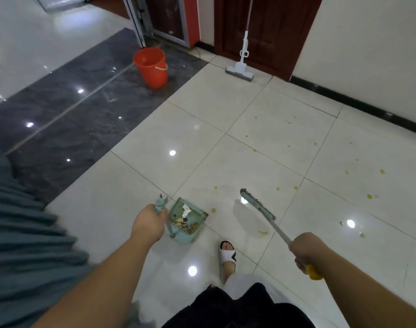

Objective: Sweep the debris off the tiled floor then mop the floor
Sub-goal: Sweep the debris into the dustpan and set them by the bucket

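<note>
The floor is made of big, shiny, cream square tiles with thin dark lines between them. Ceiling lights shine back off it as bright white dots. On the left runs a wide strip of dark grey stone-look tile, just as shiny.

The left hand is wrapped round the top of the pale green handle of a dustpan. The dustpan is plastic, flat and box-shaped, and sits on the floor just beyond that hand. Inside it lie white and brown scraps.

The right hand grips the thin pale stick of a broom, near its yellow end. The two hands are well apart. The broom head is a long, narrow green bar with dark bristles, and it sits to the right of the dustpan, not touching it.

Small yellow spots are scattered over the tiles to the right and far side of the broom. One lies just beside the dustpan's right edge.

Far off, a round orange bucket stands on the dark strip. A white mop with a flat grey head leans at a dark red door. Between them and the broom is lots of open floor. A black strip runs along the bottom of the white wall on the right.

A foot in a white sandal stands near the dustpan. Grey pleated cloth fills the near left.
</note>
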Available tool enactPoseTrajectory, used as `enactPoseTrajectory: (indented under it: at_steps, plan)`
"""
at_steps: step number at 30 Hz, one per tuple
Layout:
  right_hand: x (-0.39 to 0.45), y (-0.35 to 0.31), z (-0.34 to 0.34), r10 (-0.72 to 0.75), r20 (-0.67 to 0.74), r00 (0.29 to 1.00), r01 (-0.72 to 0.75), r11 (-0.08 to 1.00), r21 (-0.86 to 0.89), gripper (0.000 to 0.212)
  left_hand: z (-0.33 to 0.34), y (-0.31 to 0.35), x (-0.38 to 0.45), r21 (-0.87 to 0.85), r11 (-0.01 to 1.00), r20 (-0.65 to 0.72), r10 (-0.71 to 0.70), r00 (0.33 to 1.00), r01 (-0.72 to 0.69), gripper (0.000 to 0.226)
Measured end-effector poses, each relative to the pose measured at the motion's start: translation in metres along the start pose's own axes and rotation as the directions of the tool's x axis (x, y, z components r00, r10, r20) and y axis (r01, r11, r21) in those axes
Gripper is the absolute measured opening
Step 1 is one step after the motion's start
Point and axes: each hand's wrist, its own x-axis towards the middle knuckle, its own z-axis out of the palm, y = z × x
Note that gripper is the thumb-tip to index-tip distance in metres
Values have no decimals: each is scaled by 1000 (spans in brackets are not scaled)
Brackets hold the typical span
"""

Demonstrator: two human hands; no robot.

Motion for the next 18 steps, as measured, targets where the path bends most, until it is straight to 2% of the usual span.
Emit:
enactPoseTrajectory:
  at_steps: [4, 11, 18]
  plan:
    - [19, -48, 1, -48, 21, 999, 48, 999, -8, 17, -21, 19, 37, 48, 998, -9, -28, 1000, 29, 38]
    - [41, -156, -10, -106, 50, 993, 110, 992, -63, 22, -61, 79, 103, 0, 998, -11, -68, 998, 68, 43]
    - [40, -250, -6, -86, 26, 996, 87, 995, -37, 19, -84, 126, 176, -19, 999, -30, -29, 999, 29, 39]
